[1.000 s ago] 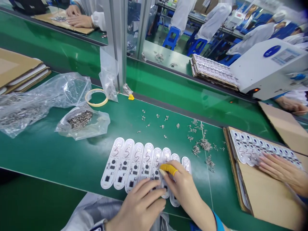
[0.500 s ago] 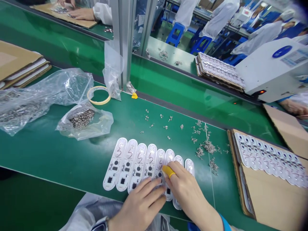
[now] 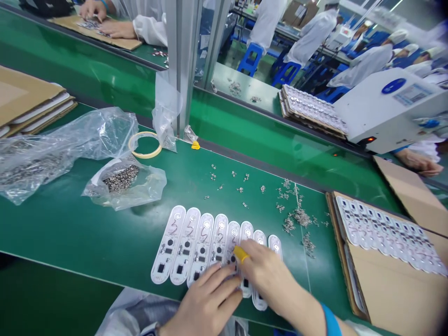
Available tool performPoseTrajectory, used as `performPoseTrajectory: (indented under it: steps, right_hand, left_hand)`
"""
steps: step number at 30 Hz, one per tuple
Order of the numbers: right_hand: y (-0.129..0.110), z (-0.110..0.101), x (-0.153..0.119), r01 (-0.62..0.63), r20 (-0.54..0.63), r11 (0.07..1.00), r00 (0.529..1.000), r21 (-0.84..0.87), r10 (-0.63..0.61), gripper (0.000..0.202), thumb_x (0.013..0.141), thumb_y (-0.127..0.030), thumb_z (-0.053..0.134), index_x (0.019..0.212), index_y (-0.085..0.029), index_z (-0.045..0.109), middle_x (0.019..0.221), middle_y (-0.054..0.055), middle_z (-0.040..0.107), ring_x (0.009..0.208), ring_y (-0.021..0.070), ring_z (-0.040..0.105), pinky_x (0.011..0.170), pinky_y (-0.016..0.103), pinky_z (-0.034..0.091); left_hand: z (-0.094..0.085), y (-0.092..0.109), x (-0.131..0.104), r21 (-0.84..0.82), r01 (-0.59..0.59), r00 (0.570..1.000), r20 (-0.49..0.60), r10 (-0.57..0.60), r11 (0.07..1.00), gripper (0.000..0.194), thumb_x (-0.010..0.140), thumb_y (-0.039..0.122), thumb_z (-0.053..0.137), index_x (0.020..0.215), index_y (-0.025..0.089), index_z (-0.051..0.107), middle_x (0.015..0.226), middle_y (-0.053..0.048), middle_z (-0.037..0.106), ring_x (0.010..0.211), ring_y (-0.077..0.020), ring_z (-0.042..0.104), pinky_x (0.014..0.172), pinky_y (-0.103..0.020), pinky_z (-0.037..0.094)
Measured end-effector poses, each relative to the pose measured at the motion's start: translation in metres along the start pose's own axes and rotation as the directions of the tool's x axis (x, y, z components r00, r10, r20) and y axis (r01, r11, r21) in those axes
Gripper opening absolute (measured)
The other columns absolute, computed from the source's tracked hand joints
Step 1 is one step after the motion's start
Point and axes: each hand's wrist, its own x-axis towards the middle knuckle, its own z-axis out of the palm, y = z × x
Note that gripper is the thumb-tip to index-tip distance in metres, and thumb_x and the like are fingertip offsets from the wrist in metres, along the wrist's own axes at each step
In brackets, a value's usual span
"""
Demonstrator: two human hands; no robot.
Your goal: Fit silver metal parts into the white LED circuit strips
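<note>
White oval-ended plastic pieces with circuit boards (image 3: 168,245) lie side by side in a row, several bearing a dark handwritten squiggle. My left hand (image 3: 213,298) rests across the lower ends of the middle pieces, its fingers stretched out and holding nothing. Over the pieces right of the middle, my right hand (image 3: 266,270) is bent down with its fingers closed together. A yellow finger cot (image 3: 241,254) covers one of its fingers. Whatever its fingertips pinch, if anything, is hidden. Small metal parts (image 3: 301,216) lie in loose heaps beyond the row's right end.
Left are an open plastic bag of small metal parts (image 3: 122,179), a larger clear bag (image 3: 52,161) and a tape roll (image 3: 145,144). A cardboard stack (image 3: 395,289) on the right carries more white pieces. Behind the green divider (image 3: 245,135), a co-worker's hands (image 3: 105,23) handle small parts.
The whole view has shifted slightly downward. My right hand's fingers have moved a little over the same pieces, while my left hand stays about where it was on the row.
</note>
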Motion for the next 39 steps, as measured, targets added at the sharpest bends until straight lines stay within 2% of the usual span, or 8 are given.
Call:
performPoseTrajectory:
  steps: [4, 8, 13, 16, 22, 28, 35, 39]
  right_hand:
    - [0.041, -0.004, 0.025, -0.322, 0.129, 0.896, 0.946, 0.307, 0.296, 0.013, 0.087, -0.023, 0.056, 0.088, -0.016, 0.066, 0.071, 0.002, 0.063, 0.056, 0.0125, 0.057, 0.050, 0.023, 0.046]
    - [0.067, 0.012, 0.067, -0.526, 0.060, 0.832, 0.849, 0.177, 0.525, 0.030, 0.082, -0.031, 0.063, 0.105, -0.012, 0.062, 0.088, 0.009, 0.065, 0.073, 0.0193, 0.063, 0.061, 0.031, 0.052]
    - [0.085, 0.018, 0.090, -0.617, 0.027, 0.768, 0.776, -0.173, 0.630, 0.055, 0.075, -0.050, 0.068, 0.110, -0.010, 0.059, 0.119, 0.021, 0.054, 0.101, 0.0354, 0.057, 0.059, 0.036, 0.051]
    - [0.103, 0.022, 0.081, -0.681, 0.055, 0.730, 0.728, -0.054, 0.683, 0.057, 0.069, -0.051, 0.073, 0.109, -0.013, 0.059, 0.114, 0.019, 0.055, 0.089, 0.0325, 0.062, 0.054, 0.034, 0.049]
    - [0.112, 0.043, 0.062, -0.593, 0.088, 0.738, 0.795, 0.323, 0.601, 0.010, 0.080, -0.025, 0.056, 0.084, -0.018, 0.063, 0.078, 0.006, 0.063, 0.066, 0.0197, 0.062, 0.064, 0.035, 0.052]
    - [0.116, 0.025, 0.041, -0.511, 0.034, 0.673, 0.808, 0.535, 0.588, 0.028, 0.087, -0.033, 0.043, 0.103, -0.017, 0.060, 0.095, 0.010, 0.070, 0.084, 0.0194, 0.069, 0.069, 0.031, 0.058]
    - [0.111, 0.011, 0.021, -0.547, 0.002, 0.689, 0.784, 0.476, 0.621, 0.024, 0.080, -0.029, 0.052, 0.094, -0.016, 0.067, 0.087, 0.008, 0.071, 0.069, 0.0186, 0.067, 0.058, 0.030, 0.056]
    - [0.089, 0.012, 0.043, -0.544, 0.090, 0.790, 0.835, 0.283, 0.543, 0.015, 0.082, -0.025, 0.057, 0.087, -0.018, 0.070, 0.079, 0.004, 0.067, 0.061, 0.0155, 0.060, 0.057, 0.029, 0.050]
  left_hand:
    - [-0.009, -0.003, -0.001, 0.035, -0.059, 0.992, 0.117, 0.055, 0.998, 0.023, 0.095, 0.026, 0.042, 0.101, 0.017, 0.063, 0.115, 0.000, 0.065, 0.116, -0.0179, 0.052, 0.101, -0.034, 0.044]
    - [-0.009, -0.004, 0.000, 0.053, -0.069, 0.988, 0.139, 0.061, 0.996, 0.023, 0.094, 0.033, 0.047, 0.102, 0.018, 0.062, 0.115, 0.000, 0.065, 0.115, -0.0178, 0.055, 0.098, -0.033, 0.048]
    - [0.010, -0.003, 0.000, 0.083, -0.023, 0.986, -0.163, 0.036, 0.996, 0.029, 0.097, 0.020, 0.039, 0.082, 0.020, 0.064, 0.098, 0.005, 0.070, 0.102, -0.0128, 0.061, 0.099, -0.027, 0.045]
    - [0.019, -0.002, 0.000, 0.080, 0.003, 0.973, -0.232, 0.016, 0.997, 0.029, 0.097, 0.021, 0.041, 0.077, 0.020, 0.062, 0.093, 0.006, 0.070, 0.098, -0.0111, 0.062, 0.102, -0.026, 0.042]
    - [0.019, -0.002, 0.000, 0.069, 0.015, 0.977, -0.215, 0.001, 0.997, 0.025, 0.095, 0.022, 0.044, 0.079, 0.021, 0.062, 0.093, 0.005, 0.070, 0.099, -0.0112, 0.062, 0.101, -0.026, 0.043]
    - [0.016, 0.000, -0.001, 0.077, 0.014, 0.984, -0.176, 0.000, 0.997, 0.025, 0.096, 0.024, 0.042, 0.081, 0.022, 0.063, 0.096, 0.006, 0.069, 0.101, -0.0111, 0.061, 0.099, -0.027, 0.045]
    - [0.012, -0.002, -0.005, 0.073, 0.002, 0.995, -0.098, 0.005, 0.997, 0.024, 0.096, 0.029, 0.043, 0.087, 0.022, 0.063, 0.102, 0.005, 0.069, 0.106, -0.0130, 0.059, 0.099, -0.029, 0.046]
    - [0.004, -0.004, -0.005, 0.087, -0.077, 0.995, 0.063, 0.072, 0.993, 0.027, 0.097, 0.034, 0.041, 0.097, 0.020, 0.064, 0.109, 0.000, 0.067, 0.112, -0.0164, 0.056, 0.095, -0.033, 0.050]
